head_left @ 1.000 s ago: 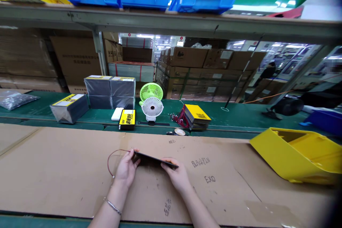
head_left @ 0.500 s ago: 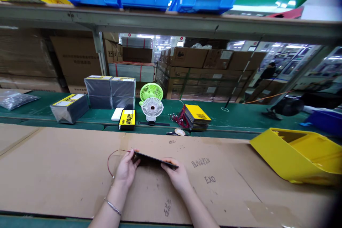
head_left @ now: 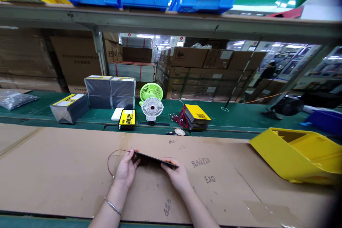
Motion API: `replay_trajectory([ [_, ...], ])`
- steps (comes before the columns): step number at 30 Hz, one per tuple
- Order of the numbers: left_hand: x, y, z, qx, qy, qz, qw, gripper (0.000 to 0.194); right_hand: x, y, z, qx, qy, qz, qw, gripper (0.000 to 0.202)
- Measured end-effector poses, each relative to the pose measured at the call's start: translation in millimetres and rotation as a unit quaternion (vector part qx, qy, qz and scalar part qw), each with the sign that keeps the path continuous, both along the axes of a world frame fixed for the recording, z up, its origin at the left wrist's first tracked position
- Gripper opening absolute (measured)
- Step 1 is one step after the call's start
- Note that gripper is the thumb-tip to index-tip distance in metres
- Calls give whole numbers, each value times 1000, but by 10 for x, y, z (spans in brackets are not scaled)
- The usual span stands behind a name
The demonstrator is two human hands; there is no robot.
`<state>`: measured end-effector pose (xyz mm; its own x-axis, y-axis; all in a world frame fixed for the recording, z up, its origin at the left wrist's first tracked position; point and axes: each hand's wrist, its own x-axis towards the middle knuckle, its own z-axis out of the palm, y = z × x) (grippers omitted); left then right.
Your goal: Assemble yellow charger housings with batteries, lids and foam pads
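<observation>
A thin black panel (head_left: 152,159) is held up over the cardboard, tilted so that mostly its edge shows. My left hand (head_left: 126,168) grips its left end between thumb and fingers. Its right end is pinched in my right hand (head_left: 175,175). From the left end a thin dark red wire (head_left: 108,160) curves out and down to a small white connector (head_left: 113,176) beside my left wrist. The panel's broad face cannot be made out from this angle.
Cardboard (head_left: 66,171) covers the bench under my hands. Behind it stand a white fan (head_left: 152,108), a green fan (head_left: 151,91), a yellow-topped stack of panels (head_left: 197,117) with red wires, and wrapped blocks (head_left: 69,108). A yellow bin (head_left: 280,156) lies at right.
</observation>
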<state>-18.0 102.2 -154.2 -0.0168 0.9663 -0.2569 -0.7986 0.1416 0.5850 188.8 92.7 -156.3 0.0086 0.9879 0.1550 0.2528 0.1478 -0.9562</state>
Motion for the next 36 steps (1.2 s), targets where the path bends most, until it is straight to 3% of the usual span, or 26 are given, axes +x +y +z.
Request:
replay_trajectory([
  [13, 5, -5, 5, 8, 29, 10, 1000, 14, 0, 0, -17, -1, 1, -6, 1000, 22],
  [21, 94, -67, 35, 21, 116, 49, 992, 29, 9, 8, -30, 4, 9, -2, 1000, 23],
  [29, 145, -71, -38, -1, 182, 94, 979, 32, 1, -23, -18, 6, 9, 2, 1000, 22],
  [33, 37, -162, 23, -5, 205, 104, 973, 32, 1, -42, 3, 8, 4, 2, 1000, 22],
  [36, -243, -250, 90, 15, 271, 99, 957, 34, 3, -53, 21, 9, -1, 10, 1000, 22],
])
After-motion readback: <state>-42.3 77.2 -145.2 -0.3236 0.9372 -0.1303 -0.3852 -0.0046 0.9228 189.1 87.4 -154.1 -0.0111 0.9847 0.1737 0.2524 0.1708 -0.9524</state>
